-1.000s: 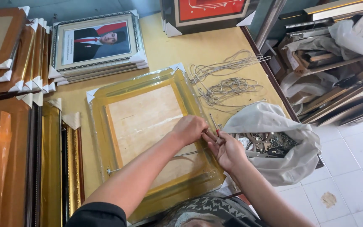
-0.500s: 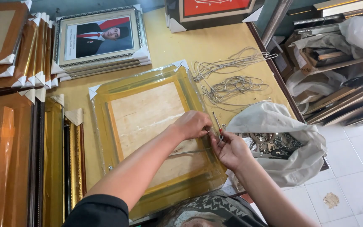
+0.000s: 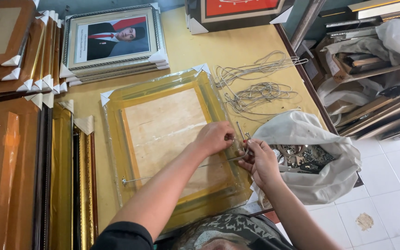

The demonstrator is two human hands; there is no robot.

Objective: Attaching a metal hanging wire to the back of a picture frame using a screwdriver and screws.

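- Frames (image 3: 15, 153) stacked on edge at the far left of the yellow table (image 3: 237, 46).
- Wrapped gold frame (image 3: 172, 134) lies face down in the middle, a wire (image 3: 163, 173) stretched across its back.
- Left hand (image 3: 215, 137) clenched on the frame's right edge.
- Right hand (image 3: 261, 162) just beside it, fingers pinching the wire's end.
- White bag (image 3: 320, 139) of metal bits sits right of that.

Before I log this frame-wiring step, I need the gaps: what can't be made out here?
Head view only:
- Small metal piece between the left hand and right hand: fingers hide it.
- Front of the plastic-wrapped gold picture frame: it lies face down.
- Contents of the white cloth bag: metal bits, too small.
- Stacked brown frames: cut off by the left edge.
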